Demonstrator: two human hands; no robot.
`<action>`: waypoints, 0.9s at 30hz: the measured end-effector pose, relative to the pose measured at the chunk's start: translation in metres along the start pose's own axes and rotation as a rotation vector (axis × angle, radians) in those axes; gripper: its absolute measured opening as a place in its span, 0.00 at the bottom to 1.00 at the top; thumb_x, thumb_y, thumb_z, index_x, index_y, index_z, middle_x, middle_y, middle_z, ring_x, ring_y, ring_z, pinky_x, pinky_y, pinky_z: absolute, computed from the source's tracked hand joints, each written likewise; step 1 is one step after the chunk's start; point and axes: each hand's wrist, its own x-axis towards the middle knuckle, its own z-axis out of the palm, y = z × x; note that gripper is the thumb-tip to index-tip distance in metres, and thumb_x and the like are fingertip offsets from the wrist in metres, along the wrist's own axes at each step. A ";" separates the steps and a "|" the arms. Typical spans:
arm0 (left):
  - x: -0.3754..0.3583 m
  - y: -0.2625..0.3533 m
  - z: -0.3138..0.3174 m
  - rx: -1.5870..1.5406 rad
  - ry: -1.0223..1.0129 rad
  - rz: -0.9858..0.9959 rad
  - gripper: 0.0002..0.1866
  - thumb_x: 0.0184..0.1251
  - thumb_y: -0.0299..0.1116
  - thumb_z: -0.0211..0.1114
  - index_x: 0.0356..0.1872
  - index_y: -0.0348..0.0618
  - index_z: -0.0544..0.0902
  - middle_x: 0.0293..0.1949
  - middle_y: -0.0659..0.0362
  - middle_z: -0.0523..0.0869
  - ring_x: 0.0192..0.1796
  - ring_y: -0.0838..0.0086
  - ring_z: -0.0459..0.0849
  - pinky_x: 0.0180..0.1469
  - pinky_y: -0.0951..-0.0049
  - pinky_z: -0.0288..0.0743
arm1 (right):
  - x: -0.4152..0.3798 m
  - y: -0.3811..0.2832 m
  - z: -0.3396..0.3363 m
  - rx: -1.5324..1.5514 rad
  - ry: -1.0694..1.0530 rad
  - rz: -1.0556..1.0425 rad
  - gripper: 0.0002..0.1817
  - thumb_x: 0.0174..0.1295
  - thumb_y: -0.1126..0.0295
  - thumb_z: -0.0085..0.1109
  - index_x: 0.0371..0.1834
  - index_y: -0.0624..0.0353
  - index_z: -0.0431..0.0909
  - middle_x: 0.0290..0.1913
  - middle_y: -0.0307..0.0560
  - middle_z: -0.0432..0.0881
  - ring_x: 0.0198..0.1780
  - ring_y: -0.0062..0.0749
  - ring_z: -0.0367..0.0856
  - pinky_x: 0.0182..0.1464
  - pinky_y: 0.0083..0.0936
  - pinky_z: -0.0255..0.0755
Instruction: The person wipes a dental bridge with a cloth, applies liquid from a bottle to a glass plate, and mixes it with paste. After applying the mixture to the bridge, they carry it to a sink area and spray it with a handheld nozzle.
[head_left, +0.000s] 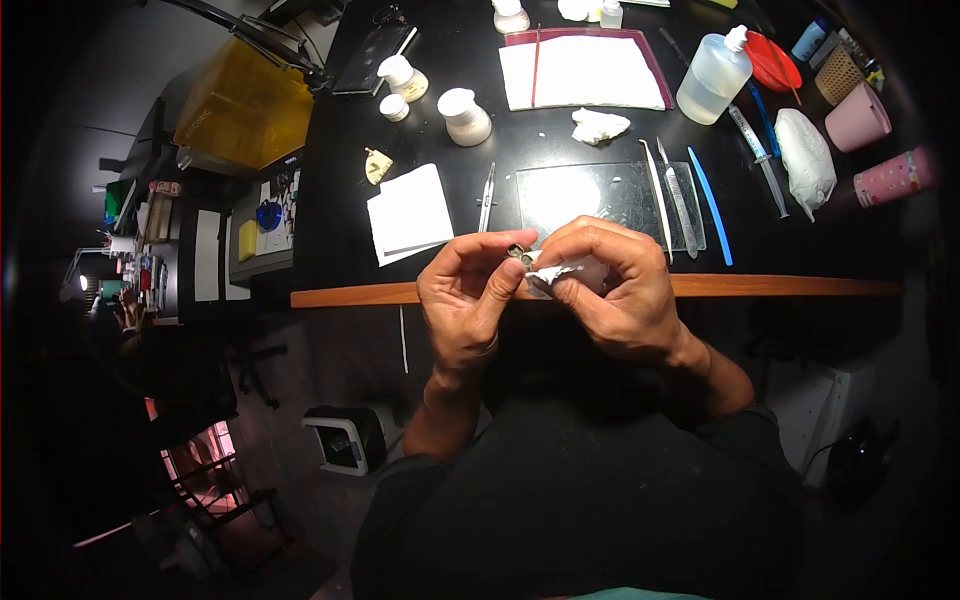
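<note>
- Grip of the left hand (465, 295): thumb and index fingertip closed together on a small metallic piece (517, 251), held by its edges; the other fingers curl behind.
- Metallic piece: located at the left fingertips, on the side facing the other hand. Two shiny rounded parts show; its longer axis appears to slant down toward the right hand. Left hand is the nearer and is in contact with it.
- White tissue (552, 272): immediately right of the metallic piece, its torn edge toward it. Whether the two touch cannot be determined.
- Right hand (625, 280): thumb and fingers pinched on the tissue, knuckles uppermost, fingertips pointing back at the metallic piece. This gives the governing relation: piece on the left, tissue on the right, at nearly one level.
- White paper sheets (410, 212): beyond and left of the grip, on the black tabletop (340, 225).
- Lidded jar (464, 117): farther out, beyond the left hand.
- Tweezers (487, 198): just beyond the left hand, pointing away.
- Glass slab (560, 190): directly beyond both hands, with small marks on its surface.
- Crumpled white wad (600, 125): past the slab.
- Pale slim tool (655, 195), metal-handled tool (679, 200) and blue stick (710, 205): beyond and right of the right hand, roughly side by side.
- Syringe (757, 160): farther right, lying aslant.
</note>
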 end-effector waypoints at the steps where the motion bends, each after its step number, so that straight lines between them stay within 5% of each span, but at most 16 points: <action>1: -0.002 -0.002 -0.001 -0.060 0.005 -0.023 0.11 0.75 0.18 0.70 0.55 0.33 0.84 0.54 0.44 0.92 0.49 0.75 0.91 0.54 0.76 0.85 | 0.000 -0.001 0.000 0.009 -0.006 0.005 0.09 0.58 0.85 0.69 0.42 0.64 0.89 0.40 0.51 0.90 0.41 0.36 0.90 0.45 0.31 0.81; 15: -0.006 -0.006 -0.006 -0.077 0.063 0.079 0.12 0.77 0.18 0.63 0.57 0.34 0.82 0.51 0.46 0.90 0.59 0.57 0.91 0.69 0.54 0.82 | -0.020 -0.029 -0.047 -0.178 -0.010 -0.031 0.16 0.56 0.87 0.66 0.47 0.63 0.91 0.45 0.52 0.89 0.45 0.36 0.90 0.46 0.27 0.83; 18: -0.006 -0.006 -0.002 0.067 0.031 0.137 0.13 0.76 0.18 0.64 0.58 0.33 0.82 0.50 0.47 0.91 0.57 0.58 0.92 0.69 0.56 0.82 | -0.032 -0.023 -0.095 -0.384 0.290 -0.039 0.17 0.56 0.88 0.66 0.48 0.62 0.91 0.44 0.50 0.90 0.44 0.28 0.88 0.45 0.23 0.81; 19: -0.007 -0.003 0.005 0.055 0.094 0.102 0.16 0.72 0.15 0.68 0.58 0.30 0.82 0.47 0.48 0.92 0.54 0.65 0.91 0.65 0.65 0.81 | -0.033 -0.023 -0.111 -0.519 0.393 -0.005 0.15 0.59 0.86 0.68 0.48 0.62 0.91 0.44 0.51 0.91 0.44 0.31 0.87 0.48 0.26 0.80; 22: -0.002 0.007 0.006 0.239 0.094 0.079 0.14 0.71 0.15 0.70 0.56 0.30 0.85 0.46 0.51 0.92 0.52 0.69 0.91 0.60 0.71 0.81 | -0.035 -0.016 -0.153 -0.934 0.424 0.083 0.11 0.61 0.79 0.74 0.48 0.63 0.91 0.43 0.52 0.91 0.43 0.42 0.88 0.52 0.33 0.80; 27: 0.023 0.030 -0.021 0.632 0.084 0.137 0.09 0.69 0.16 0.74 0.48 0.32 0.90 0.43 0.53 0.92 0.47 0.74 0.89 0.55 0.75 0.81 | -0.042 0.005 -0.176 -1.034 0.389 0.177 0.13 0.65 0.74 0.74 0.53 0.62 0.90 0.47 0.54 0.90 0.50 0.47 0.90 0.56 0.37 0.80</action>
